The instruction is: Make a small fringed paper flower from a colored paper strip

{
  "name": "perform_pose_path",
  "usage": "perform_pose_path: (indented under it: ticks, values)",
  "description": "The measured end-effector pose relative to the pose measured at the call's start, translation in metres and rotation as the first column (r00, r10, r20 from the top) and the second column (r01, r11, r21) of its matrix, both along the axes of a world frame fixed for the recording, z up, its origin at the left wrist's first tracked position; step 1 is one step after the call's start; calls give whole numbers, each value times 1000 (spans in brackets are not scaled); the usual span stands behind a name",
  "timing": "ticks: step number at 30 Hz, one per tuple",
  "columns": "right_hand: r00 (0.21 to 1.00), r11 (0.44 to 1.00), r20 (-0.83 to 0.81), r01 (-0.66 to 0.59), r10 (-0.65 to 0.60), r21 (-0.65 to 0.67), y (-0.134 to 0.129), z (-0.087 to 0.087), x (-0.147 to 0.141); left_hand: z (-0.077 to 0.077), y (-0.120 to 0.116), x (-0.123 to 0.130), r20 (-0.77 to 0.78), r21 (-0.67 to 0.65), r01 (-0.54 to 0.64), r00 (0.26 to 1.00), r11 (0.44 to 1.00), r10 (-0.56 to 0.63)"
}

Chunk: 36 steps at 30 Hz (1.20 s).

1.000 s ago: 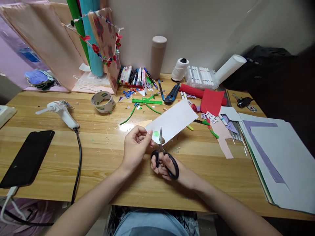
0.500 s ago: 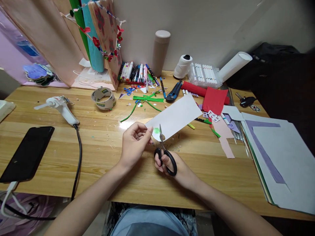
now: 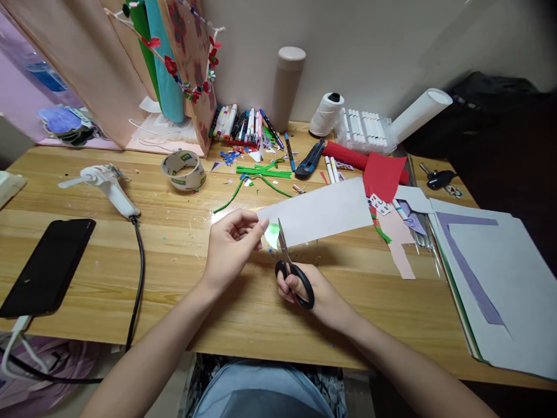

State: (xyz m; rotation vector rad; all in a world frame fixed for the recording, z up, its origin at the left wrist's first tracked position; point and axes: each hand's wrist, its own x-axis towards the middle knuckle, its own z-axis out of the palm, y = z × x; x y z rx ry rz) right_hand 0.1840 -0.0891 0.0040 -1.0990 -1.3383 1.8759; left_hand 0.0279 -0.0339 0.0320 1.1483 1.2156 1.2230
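Note:
A long white sheet of paper (image 3: 324, 212) is pinched at its left end between the thumb and fingers of my left hand (image 3: 232, 241). Close to that thumb the paper carries a green spot (image 3: 274, 228). My right hand (image 3: 313, 293) grips black-handled scissors (image 3: 285, 249), its fingers through the loops. Their blades point up and lie against the paper just right of the green spot, where a cut runs in from the lower edge. Part of the left fingers is hidden behind the hand.
A tape roll (image 3: 183, 170), a hot glue gun (image 3: 108, 186) and a phone (image 3: 47, 267) lie to the left. Behind the paper are green strips (image 3: 263, 172), a utility knife (image 3: 310, 159) and markers (image 3: 243, 125). Red paper (image 3: 385, 174) and a stack of sheets (image 3: 513, 278) lie right.
The white paper has turned clockwise, its far end swinging right and down towards the red paper. My left hand has shifted slightly left. The scissors stay near the green spot.

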Motion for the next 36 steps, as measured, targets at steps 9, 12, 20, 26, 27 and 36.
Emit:
perform_pose_path:
  ticks: [9,12,20,26,27,36]
  values:
    - [999,999,28,-33,33,-19,1,0,2,6,3,-4,-3,-2,17,1000,1000,-17]
    - [999,998,12,-48,49,-26,2,1,2,6,3,-5,-9,10,17,1000,1000,-17]
    - [994,990,-56,-97,91,-106,1,-1,4,4,7,-15,-49,71,72,996,995,-69]
    - [989,985,-67,-135,128,-105,2,1,4,4,8,-18,-74,71,62,996,996,-57]
    - [985,983,-87,-157,149,-94,3,3,3,4,8,-18,-79,73,60,995,996,-54]
    - [907,911,-259,-378,331,-162,3,0,7,2,7,-20,-301,223,128,952,966,-57]
